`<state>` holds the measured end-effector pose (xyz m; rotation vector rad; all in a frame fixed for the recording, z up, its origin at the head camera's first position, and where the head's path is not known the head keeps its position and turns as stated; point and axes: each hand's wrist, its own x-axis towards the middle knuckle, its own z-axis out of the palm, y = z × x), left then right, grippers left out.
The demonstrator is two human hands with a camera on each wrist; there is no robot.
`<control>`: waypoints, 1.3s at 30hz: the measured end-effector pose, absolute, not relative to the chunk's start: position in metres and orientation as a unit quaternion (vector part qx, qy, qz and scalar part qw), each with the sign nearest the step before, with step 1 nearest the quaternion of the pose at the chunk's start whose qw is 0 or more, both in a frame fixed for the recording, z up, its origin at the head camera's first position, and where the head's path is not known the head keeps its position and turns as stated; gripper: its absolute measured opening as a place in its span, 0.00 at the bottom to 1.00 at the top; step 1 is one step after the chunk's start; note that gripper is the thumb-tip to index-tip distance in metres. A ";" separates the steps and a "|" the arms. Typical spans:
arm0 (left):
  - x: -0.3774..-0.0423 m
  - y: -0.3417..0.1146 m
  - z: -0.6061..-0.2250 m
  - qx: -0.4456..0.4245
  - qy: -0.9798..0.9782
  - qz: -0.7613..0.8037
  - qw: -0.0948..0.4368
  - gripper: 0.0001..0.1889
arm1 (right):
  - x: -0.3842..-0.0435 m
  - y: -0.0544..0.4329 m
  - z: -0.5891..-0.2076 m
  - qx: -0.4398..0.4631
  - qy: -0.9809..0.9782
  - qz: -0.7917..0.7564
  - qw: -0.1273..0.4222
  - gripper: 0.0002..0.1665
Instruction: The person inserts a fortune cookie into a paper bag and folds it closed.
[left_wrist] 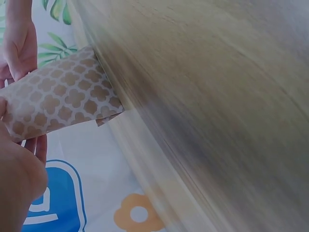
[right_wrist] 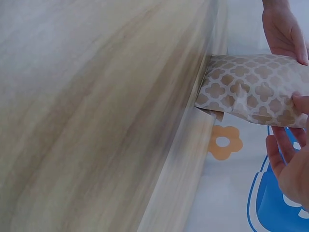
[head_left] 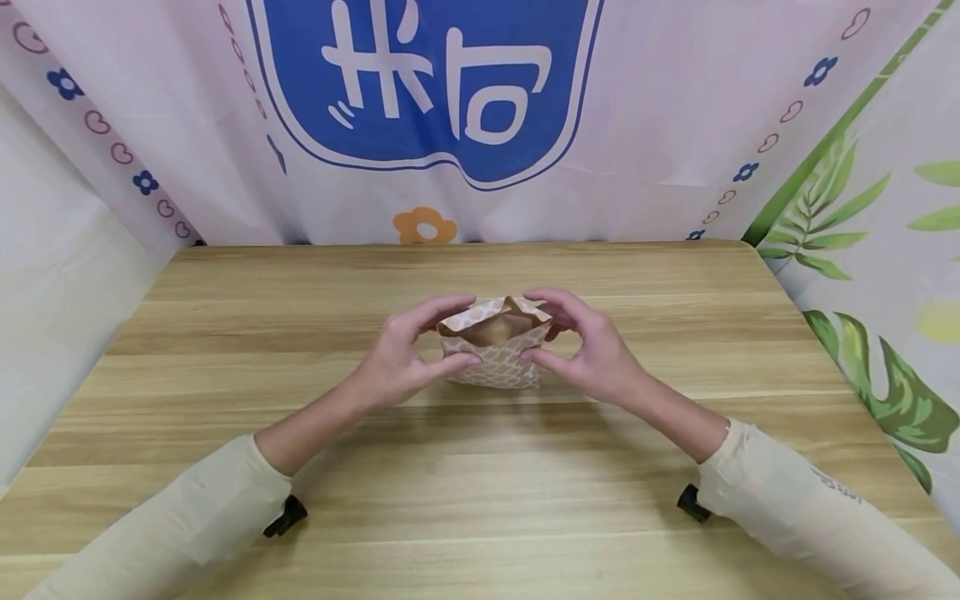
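A small paper bag (head_left: 497, 367) with a brown and white lattice pattern stands upright on the table, its mouth spread apart so that the brown inside shows. My left hand (head_left: 397, 354) grips its left side, thumb on the near face and fingers behind the rim. On the other side my right hand (head_left: 595, 354) holds it the same way, thumb pressed on the front. The left wrist view shows the patterned face of the bag (left_wrist: 63, 94) between both hands. In the right wrist view the bag's lower end (right_wrist: 231, 87) meets the tabletop, slightly creased.
The wood-grain table (head_left: 480, 492) spreads out around the bag. Behind its far edge hangs a white cloth (head_left: 637, 167) with a blue emblem and an orange flower. A leaf-print cloth (head_left: 885, 275) hangs along the right side. Dark wrist mounts (head_left: 285, 517) show under both sleeves.
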<state>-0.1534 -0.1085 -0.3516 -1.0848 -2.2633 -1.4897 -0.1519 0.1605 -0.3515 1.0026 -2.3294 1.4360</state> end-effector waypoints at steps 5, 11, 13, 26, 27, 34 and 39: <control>-0.153 -0.106 -0.350 -0.359 -0.773 -0.509 0.118 0.33 | -0.153 0.161 -0.351 0.338 -0.798 0.479 0.135 0.39; -0.153 -0.104 -0.350 -0.368 -0.761 -0.513 0.153 0.32 | -0.153 0.162 -0.347 0.361 -0.773 0.485 0.192 0.38; -0.153 -0.104 -0.350 -0.372 -0.753 -0.515 0.168 0.30 | -0.154 0.163 -0.345 0.379 -0.761 0.479 0.220 0.35; -0.155 -0.099 -0.341 -0.382 -0.718 -0.532 0.235 0.12 | -0.158 0.162 -0.334 0.442 -0.734 0.437 0.274 0.06; -0.155 -0.099 -0.341 -0.380 -0.720 -0.531 0.238 0.10 | -0.157 0.162 -0.333 0.438 -0.736 0.436 0.276 0.05; -0.155 -0.100 -0.341 -0.364 -0.726 -0.528 0.247 0.04 | -0.156 0.161 -0.328 0.386 -0.757 0.438 0.294 0.08; -0.157 -0.100 -0.341 -0.353 -0.725 -0.535 0.253 0.04 | -0.156 0.163 -0.327 0.359 -0.771 0.440 0.289 0.05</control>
